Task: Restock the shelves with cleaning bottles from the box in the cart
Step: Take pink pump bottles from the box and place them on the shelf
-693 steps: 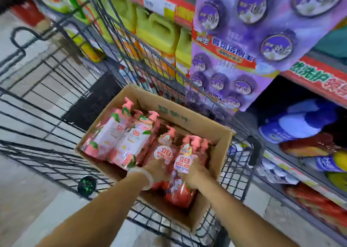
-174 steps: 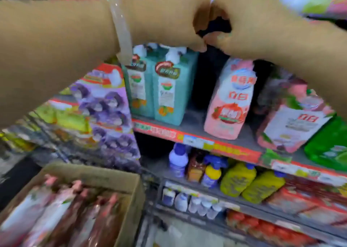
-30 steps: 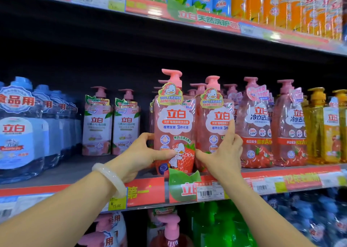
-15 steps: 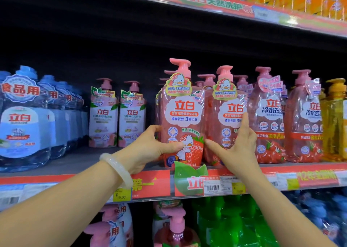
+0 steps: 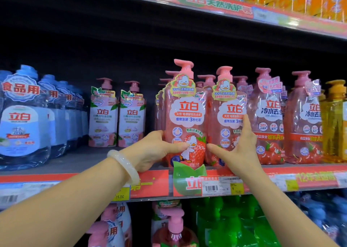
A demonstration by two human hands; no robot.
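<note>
Pink 立白 bottle (image 5: 185,119) in left hand (image 5: 154,150).

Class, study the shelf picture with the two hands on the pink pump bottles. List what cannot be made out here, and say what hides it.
All in the head view:
1. How many pink bottles stand behind the front left pink bottle: it hides the row.
2. Fingertips of the left hand: behind that bottle.
3. Price on the yellow tag: too small and blurred.
4. The yellow bottle: cut by the right edge.
5. The cart and box: out of frame.
</note>
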